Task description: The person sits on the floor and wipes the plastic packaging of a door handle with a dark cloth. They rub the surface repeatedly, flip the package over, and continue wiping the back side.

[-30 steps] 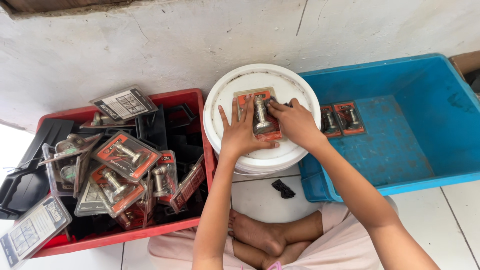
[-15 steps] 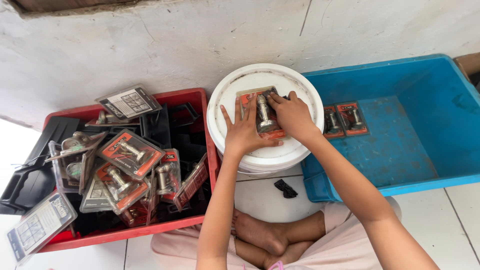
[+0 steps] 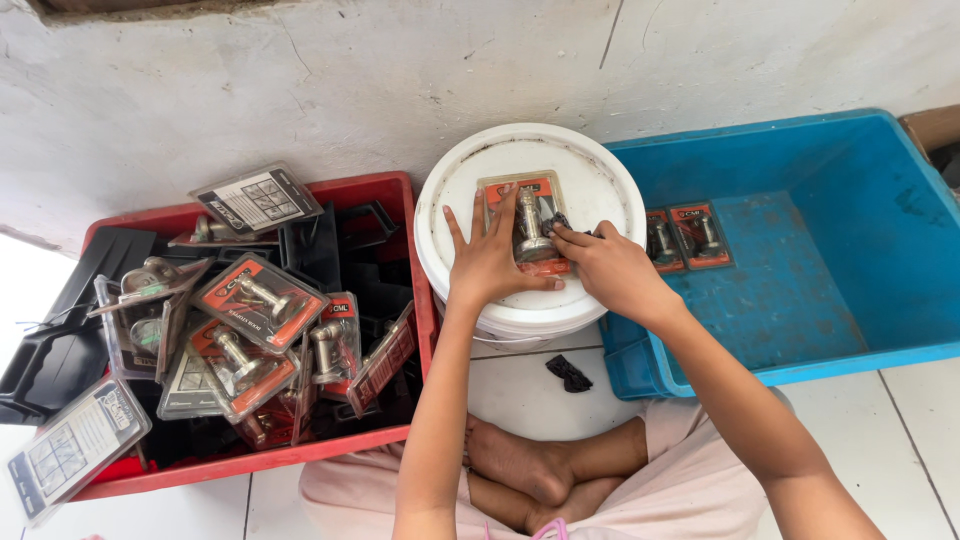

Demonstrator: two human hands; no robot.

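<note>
Head view: your left hand (image 3: 492, 262) lay spread flat on the orange blister pack (image 3: 527, 222) atop the white bucket lid (image 3: 600, 180), your right hand (image 3: 612, 270) pinching its right edge, between red crate (image 3: 250, 465) and blue tub (image 3: 800, 330).

Glossy plastic blister pack (image 3: 528, 222), metal hardware.

Two crates, one bucket, a pile of packs.
We count one red crate (image 3: 300, 450), one blue crate (image 3: 850, 300), one white bucket (image 3: 600, 180), two packs (image 3: 690, 237) in the blue crate, and one pack (image 3: 530, 225) on the bucket.
</note>
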